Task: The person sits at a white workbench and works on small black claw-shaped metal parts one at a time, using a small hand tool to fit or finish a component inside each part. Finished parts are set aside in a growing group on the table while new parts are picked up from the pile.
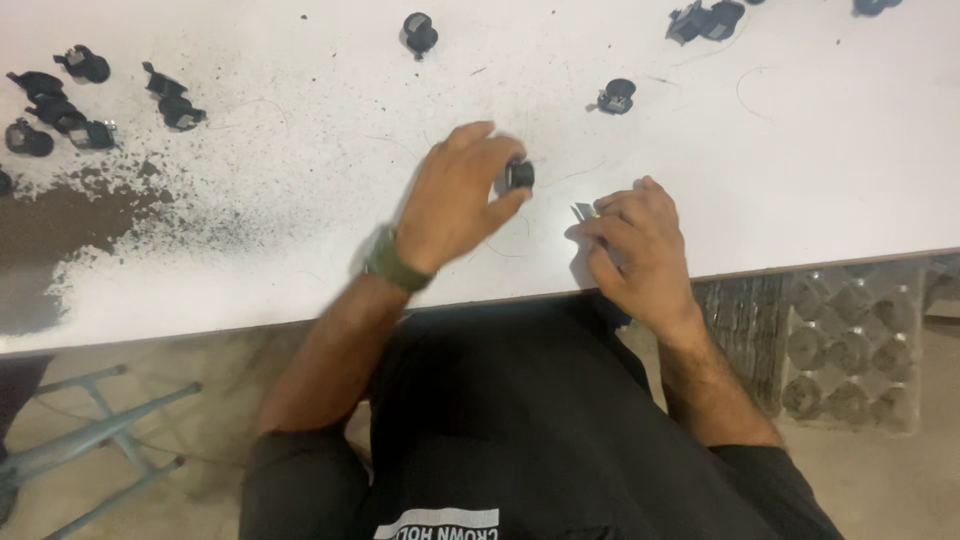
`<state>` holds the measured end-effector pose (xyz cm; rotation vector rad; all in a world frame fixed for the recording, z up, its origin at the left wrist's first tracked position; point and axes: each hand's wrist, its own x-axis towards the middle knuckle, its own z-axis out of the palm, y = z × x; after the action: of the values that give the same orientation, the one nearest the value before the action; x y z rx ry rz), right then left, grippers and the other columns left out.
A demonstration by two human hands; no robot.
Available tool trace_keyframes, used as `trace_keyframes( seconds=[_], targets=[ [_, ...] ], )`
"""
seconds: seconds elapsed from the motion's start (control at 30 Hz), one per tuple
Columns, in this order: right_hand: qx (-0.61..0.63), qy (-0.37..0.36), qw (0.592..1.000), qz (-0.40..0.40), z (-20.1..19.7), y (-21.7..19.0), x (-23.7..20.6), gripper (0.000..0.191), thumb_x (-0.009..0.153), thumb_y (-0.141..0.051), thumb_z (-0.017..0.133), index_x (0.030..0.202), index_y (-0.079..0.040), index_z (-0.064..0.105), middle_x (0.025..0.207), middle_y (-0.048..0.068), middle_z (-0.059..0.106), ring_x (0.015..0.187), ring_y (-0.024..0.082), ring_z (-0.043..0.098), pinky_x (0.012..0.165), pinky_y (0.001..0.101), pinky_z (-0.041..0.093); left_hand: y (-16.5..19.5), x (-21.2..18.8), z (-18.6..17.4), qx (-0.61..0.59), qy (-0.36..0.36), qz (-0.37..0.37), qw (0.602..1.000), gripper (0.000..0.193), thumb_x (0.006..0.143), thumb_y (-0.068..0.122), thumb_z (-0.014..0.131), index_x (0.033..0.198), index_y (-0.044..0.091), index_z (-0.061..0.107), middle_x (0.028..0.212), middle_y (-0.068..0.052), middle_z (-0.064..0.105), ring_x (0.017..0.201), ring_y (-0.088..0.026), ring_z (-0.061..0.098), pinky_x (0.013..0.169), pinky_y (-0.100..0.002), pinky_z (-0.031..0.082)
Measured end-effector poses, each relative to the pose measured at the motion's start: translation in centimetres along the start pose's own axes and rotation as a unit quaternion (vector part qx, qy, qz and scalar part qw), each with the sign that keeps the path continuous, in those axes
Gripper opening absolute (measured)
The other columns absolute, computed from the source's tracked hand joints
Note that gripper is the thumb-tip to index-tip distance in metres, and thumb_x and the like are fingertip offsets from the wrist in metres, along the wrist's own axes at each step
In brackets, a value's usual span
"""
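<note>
Black shirt (520, 420) filled the foreground; left hand (455, 200) pinched a small black round part (519, 175) at the white table (300, 250) centre; right hand (635, 250), at three o'clock, curled on a thin metal piece (583, 211); a loose fingertip pinch risked dropping either.

Bright, even light falls on the white desk (760, 130), which comes close to washing out toward the upper right of the frame. Shadows are short and soft, lying just under the hands (455, 205) and beside the small black parts. The lower half of the frame, below the desk edge, is far dimmer. The whole picture is slightly soft, with motion blur on the fingers (615, 215).
</note>
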<state>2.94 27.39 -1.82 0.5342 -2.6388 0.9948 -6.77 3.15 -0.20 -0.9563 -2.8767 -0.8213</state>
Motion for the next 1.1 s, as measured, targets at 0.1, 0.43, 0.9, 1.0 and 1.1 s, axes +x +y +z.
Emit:
trace_keyframes(
  seconds=[0.1,0.43,0.9,1.0,1.1],
  targets=[
    [0.02,-0.046,0.998,-0.033,0.8,-1.3,-0.1,0.029,0.079,-0.008,0.071,0.106,-0.014,0.074,0.103,0.007,0.059,0.119,0.03,0.057,0.12,0.0612,0.03,1.9,-5.9,0.5,0.011,0.076,-0.025,0.997,0.037,0.085,0.036,0.083,0.108,0.009,0.073,0.143,-0.013,0.06,0.144,-0.036,0.038,0.115,-0.056,0.029],
    [-0.062,-0.035,0.997,-0.025,4.2,-5.3,1.2,0.065,0.069,-0.033,0.089,0.124,-0.007,0.067,0.118,0.015,0.054,0.123,0.036,0.049,0.118,0.0678,0.021,3.4,-9.7,-0.3,0.03,0.191,-0.066,0.979,0.063,0.079,0.041,0.084,0.12,-0.004,0.068,0.133,-0.024,0.059,0.13,-0.041,0.046,0.107,-0.055,0.037],
    [-0.094,-0.013,0.995,-0.016,5.5,-5.0,1.2,0.04,0.082,-0.025,0.089,0.114,-0.009,0.072,0.115,0.011,0.056,0.118,0.033,0.05,0.121,0.0653,0.024,2.7,-10.7,2.1,-0.015,0.251,0.024,0.968,0.019,0.086,0.008,0.082,0.103,0.008,0.073,0.12,-0.007,0.065,0.111,-0.025,0.062,0.092,-0.041,0.051],
    [-0.076,-0.013,0.997,-0.02,5.3,-4.7,0.7,0.048,0.079,-0.027,0.088,0.119,-0.006,0.072,0.113,0.013,0.056,0.118,0.035,0.051,0.118,0.0661,0.021,2.7,-10.8,2.2,-0.025,0.246,0.002,0.969,0.019,0.084,0.007,0.08,0.101,0.007,0.07,0.123,-0.008,0.064,0.116,-0.028,0.06,0.098,-0.044,0.049],
    [-0.036,0.045,0.997,-0.043,5.2,-4.1,-0.4,0.034,0.087,-0.017,0.084,0.118,-0.011,0.071,0.108,0.009,0.058,0.119,0.031,0.057,0.127,0.0617,0.021,2.8,-10.8,2.3,-0.027,0.246,-0.008,0.969,0.018,0.084,0.008,0.08,0.099,0.008,0.069,0.125,-0.007,0.063,0.12,-0.028,0.059,0.103,-0.047,0.046]
  ],
)
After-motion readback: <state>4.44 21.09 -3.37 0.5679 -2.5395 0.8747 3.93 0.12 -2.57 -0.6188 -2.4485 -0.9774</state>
